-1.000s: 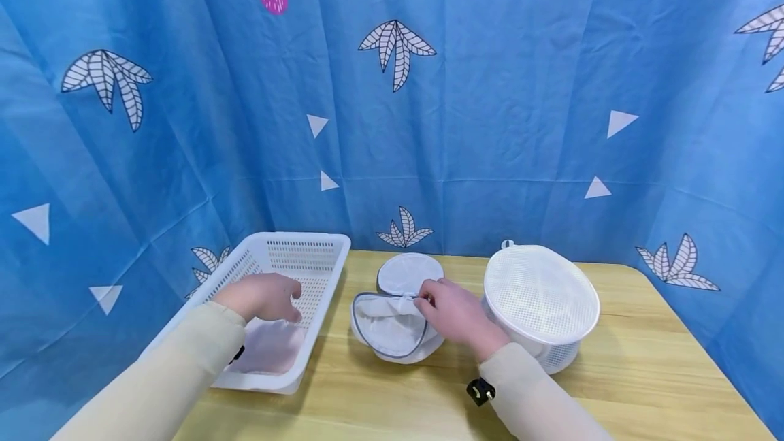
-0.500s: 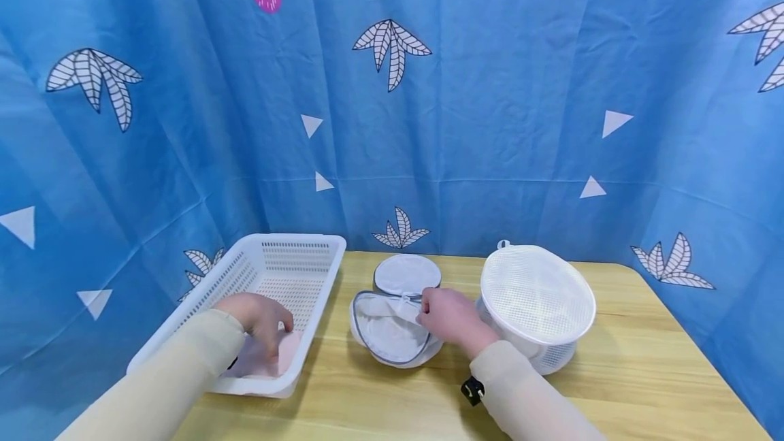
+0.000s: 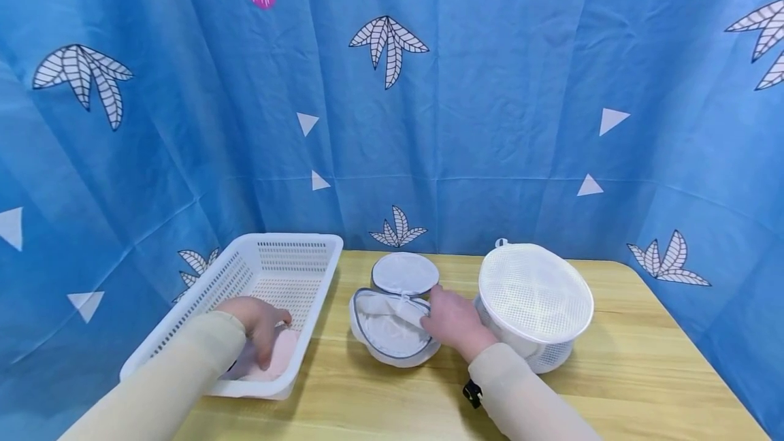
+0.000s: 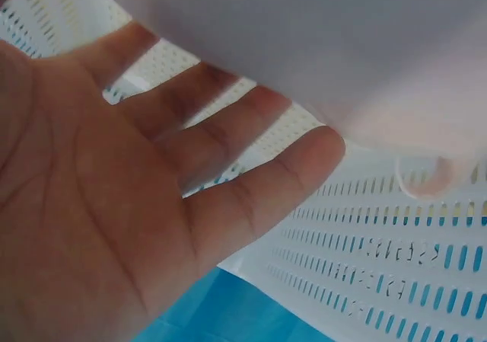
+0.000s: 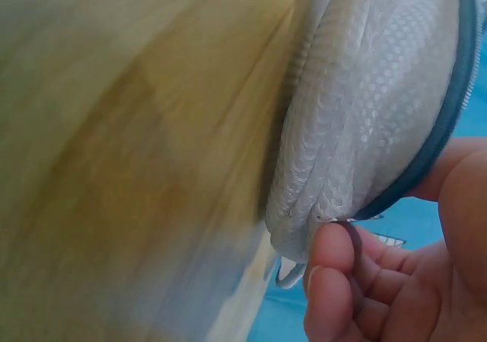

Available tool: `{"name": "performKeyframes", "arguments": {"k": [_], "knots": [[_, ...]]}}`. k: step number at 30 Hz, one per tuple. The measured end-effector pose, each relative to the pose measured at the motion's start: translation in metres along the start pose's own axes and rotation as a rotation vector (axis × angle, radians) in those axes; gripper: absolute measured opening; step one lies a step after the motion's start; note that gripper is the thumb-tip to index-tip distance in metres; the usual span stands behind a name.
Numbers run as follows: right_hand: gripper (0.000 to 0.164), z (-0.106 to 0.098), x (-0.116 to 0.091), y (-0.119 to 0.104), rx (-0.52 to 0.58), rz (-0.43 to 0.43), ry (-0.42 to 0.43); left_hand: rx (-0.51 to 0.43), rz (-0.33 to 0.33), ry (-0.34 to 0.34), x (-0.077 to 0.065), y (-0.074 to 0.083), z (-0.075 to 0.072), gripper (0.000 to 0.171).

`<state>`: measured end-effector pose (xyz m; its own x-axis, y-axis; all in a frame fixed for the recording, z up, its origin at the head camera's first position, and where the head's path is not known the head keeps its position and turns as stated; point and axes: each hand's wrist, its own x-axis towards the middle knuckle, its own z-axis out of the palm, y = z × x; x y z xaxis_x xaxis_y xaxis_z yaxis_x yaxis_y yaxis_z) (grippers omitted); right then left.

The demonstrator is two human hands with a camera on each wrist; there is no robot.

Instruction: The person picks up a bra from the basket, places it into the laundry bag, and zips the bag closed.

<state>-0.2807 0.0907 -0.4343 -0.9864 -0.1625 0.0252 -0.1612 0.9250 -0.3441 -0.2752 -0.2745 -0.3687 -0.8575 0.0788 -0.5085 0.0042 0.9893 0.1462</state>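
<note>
Inside the white plastic basket, my left hand reaches down to a smooth, pale pink soft piece. The left wrist view shows the fingers spread and fairly straight, their tips at the edge of that piece; a small clear loop hangs by it. A small white mesh laundry bag with a grey zipper edge stands mid-table, its round lid folded back. My right hand pinches the bag's edge beside the zipper, with thumb and fingers.
Close to my right hand stands a larger round white mesh bag with a stiff rim, tilted toward me. The wooden table ends at a blue patterned curtain behind and at both sides.
My left hand has moved down into the basket onto the pale pink piece. My right hand stays at the bag's edge, its fingers shifting slightly. The view has turned slightly right.
</note>
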Motion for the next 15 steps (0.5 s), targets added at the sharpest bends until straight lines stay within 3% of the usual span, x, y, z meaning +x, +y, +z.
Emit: {"name": "performKeyframes", "arguments": {"k": [3,8,10,12,15], "knots": [[0.035,0.0021,-0.0004,-0.0016,-0.019,0.023,-0.007,-0.007,-0.009,0.031,-0.0013,-0.0004,0.0014,0.088],[0.029,0.0056,0.0012,0.0004,-0.023,0.03,-0.03,-0.152,-0.092,0.098,-0.003,-0.0027,0.0044,0.102],[0.027,0.0065,0.002,0.0018,-0.014,0.024,-0.038,-0.229,-0.134,0.114,-0.0027,-0.0036,0.0052,0.1],[0.026,0.0067,0.0025,0.0031,0.004,0.009,-0.036,-0.248,-0.151,0.116,-0.0019,-0.0043,0.0048,0.093],[0.021,0.007,0.0023,0.0059,0.043,-0.021,-0.014,-0.168,-0.107,0.075,0.0003,-0.0058,0.0023,0.086]]}}
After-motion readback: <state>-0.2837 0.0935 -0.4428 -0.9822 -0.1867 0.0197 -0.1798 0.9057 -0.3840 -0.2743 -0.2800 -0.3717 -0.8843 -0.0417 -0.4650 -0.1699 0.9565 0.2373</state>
